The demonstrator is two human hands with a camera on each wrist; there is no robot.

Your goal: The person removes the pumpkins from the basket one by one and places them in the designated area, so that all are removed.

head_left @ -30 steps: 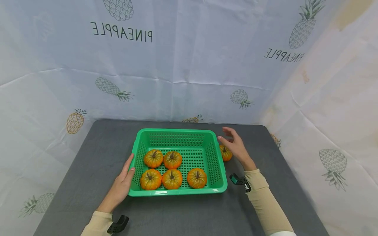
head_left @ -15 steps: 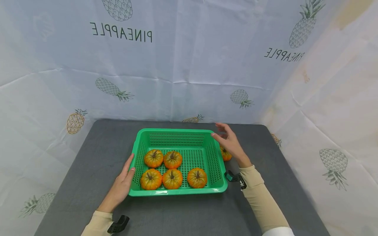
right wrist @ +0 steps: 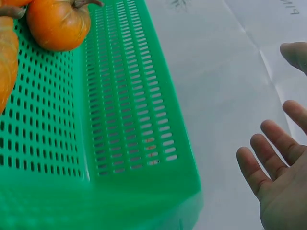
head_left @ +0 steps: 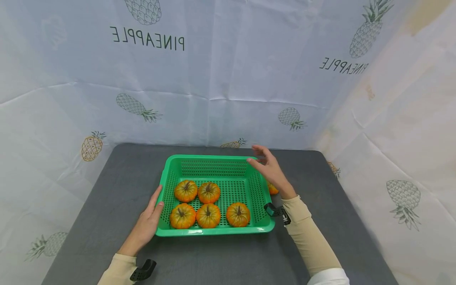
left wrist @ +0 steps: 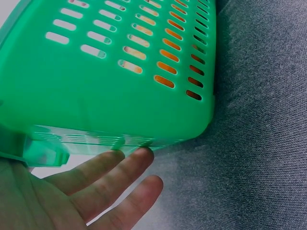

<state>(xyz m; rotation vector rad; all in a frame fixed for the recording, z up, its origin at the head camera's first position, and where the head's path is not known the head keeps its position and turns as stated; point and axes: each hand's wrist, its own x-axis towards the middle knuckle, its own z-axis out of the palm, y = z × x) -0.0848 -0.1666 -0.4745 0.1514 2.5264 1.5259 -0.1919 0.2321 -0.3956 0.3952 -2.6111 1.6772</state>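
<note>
A green plastic basket (head_left: 215, 232) with slotted walls holds several small orange pumpkins (head_left: 208, 192). My left hand (head_left: 144, 225) rests against its left end, fingers nearly straight along the outer wall in the left wrist view; the thumb is hidden there, but lies at the rim in the head view. Over the basket's back right corner hovers my right hand (head_left: 270, 170), fingers spread and nothing in them. In the right wrist view that hand (right wrist: 283, 177) is apart from the rim. Another pumpkin (head_left: 273, 190) sits outside the basket on the right, partly covered by the right hand and the rim.
Basket and loose pumpkin stand on a dark grey table (head_left: 213, 259). A white cloth (head_left: 228, 79) printed with pineapples hangs behind the table and along both sides. A black band with a camera (head_left: 143, 270) sits at my left wrist.
My right hand has moved left and slightly back, from above the loose pumpkin to the basket's back right corner. My left hand, the basket and the pumpkins stay where they were.
</note>
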